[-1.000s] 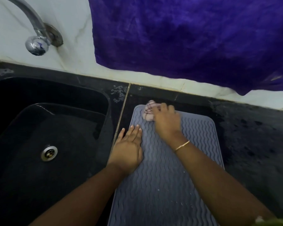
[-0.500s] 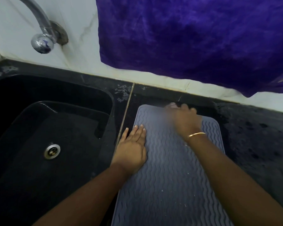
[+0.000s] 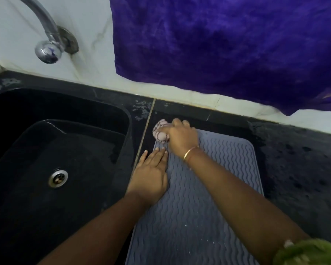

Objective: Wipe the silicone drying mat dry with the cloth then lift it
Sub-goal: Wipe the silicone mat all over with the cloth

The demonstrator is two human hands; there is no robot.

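A grey silicone drying mat (image 3: 208,197) with wavy ridges lies flat on the black counter, right of the sink. My right hand (image 3: 182,136) grips a bunched pale checked cloth (image 3: 160,131) and presses it on the mat's far left corner. My left hand (image 3: 149,176) lies flat, fingers together, on the mat's left edge, just below the cloth. A few small water specks show on the mat's near part.
A black sink (image 3: 55,159) with a steel drain (image 3: 58,178) sits left of the mat. A chrome tap (image 3: 48,43) juts from the white wall. A purple towel (image 3: 227,48) hangs over the wall behind. Black counter (image 3: 298,165) lies to the right.
My right hand swept the cloth right along the mat's far edge, then back to the far left corner. My left hand stayed flat on the left edge.
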